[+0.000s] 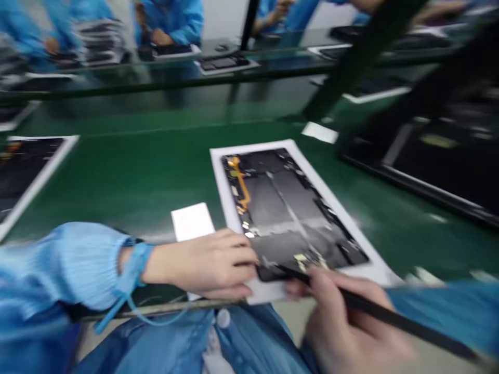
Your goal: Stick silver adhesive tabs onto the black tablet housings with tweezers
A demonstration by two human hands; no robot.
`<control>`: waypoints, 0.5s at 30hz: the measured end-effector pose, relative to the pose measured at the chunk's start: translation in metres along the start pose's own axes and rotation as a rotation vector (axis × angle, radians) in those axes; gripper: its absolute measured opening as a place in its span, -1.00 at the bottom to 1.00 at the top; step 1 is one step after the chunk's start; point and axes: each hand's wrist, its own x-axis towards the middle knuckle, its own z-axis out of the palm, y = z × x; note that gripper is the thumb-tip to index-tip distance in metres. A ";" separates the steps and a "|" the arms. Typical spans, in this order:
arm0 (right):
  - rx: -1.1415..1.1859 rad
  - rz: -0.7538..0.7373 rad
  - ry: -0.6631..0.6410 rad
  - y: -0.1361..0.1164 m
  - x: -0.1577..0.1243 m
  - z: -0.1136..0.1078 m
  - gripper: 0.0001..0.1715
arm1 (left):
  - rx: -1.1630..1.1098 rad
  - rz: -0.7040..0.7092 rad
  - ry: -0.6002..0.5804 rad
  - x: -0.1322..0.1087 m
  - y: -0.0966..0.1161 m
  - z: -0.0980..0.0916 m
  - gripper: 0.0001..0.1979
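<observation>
An opened tablet [284,213] lies face down and tilted on a white sheet [331,200], its dark inner back showing an orange flex cable [238,182] and small gold-coloured parts. My left hand [210,265] has its fingers curled over the tablet's near left edge. A blue wrist strap [134,265] circles that wrist. My right hand [343,322] grips a long black pointed tool [374,304], whose tip sits over the tablet's near edge beside gold-coloured contacts [307,262]. The picture is somewhat blurred, so fine details inside the tablet cannot be made out.
A small white card [191,221] lies beside my left hand on the green workbench [136,176]. Other dark panels on white sheets [27,166] lie to the left, and a large dark panel [440,161] to the right. Black uprights and blue-smocked co-workers [167,21] stand beyond.
</observation>
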 end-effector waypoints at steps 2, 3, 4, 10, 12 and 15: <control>0.116 0.044 0.005 -0.006 0.000 0.001 -0.93 | -0.074 -0.025 0.033 -0.004 -0.001 -0.001 -0.76; 0.171 0.068 -0.018 -0.009 0.001 0.003 -0.92 | -0.098 -0.032 0.046 -0.005 -0.001 -0.001 -0.78; 0.208 0.090 -0.025 -0.012 0.003 0.006 -0.91 | -0.114 -0.034 0.058 -0.005 -0.001 -0.001 -0.79; 0.261 0.159 -0.041 -0.023 0.007 0.010 -0.89 | -0.123 -0.021 0.108 -0.003 0.002 0.002 -0.82; 0.251 0.149 -0.048 -0.023 0.006 0.009 -0.88 | -0.127 -0.035 0.103 -0.003 0.002 0.001 -0.83; 0.198 0.119 -0.045 -0.022 0.005 0.009 -0.87 | -0.135 -0.034 0.099 -0.002 0.002 0.000 -0.83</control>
